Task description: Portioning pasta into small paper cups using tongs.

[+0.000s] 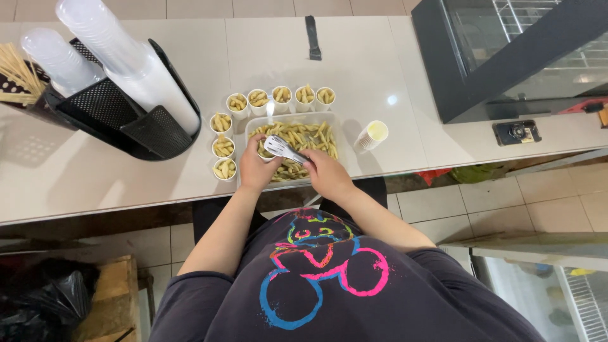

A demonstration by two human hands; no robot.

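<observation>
A: Your right hand (pixel 326 172) is closing around the handle of the metal tongs (pixel 283 149). The tongs are pointing across the tray toward your other hand.

B: And your left hand (pixel 255 168)?

A: It is curling around a small white cup (pixel 265 152), holding it right at the near left corner of the clear tray of pasta (pixel 297 140). You are keeping the cup close to the tray, probably so the pasta has only a short way to go and is not dropping on the worktop (pixel 354 63).

B: Where are the other cups?

A: Eight filled cups (pixel 281 95) are standing in a bent row, along the far edge and down the left side of the tray. They are staying near so you can reach them without stretching.

B: Anything else nearby?

A: A short stack of empty cups (pixel 372 135) is lying on its side just right of the tray. Further left, a black rack (pixel 101 107) is holding long stacks of clear lids (pixel 126 57), and wooden sticks (pixel 18 73) are poking out beside it.
</observation>
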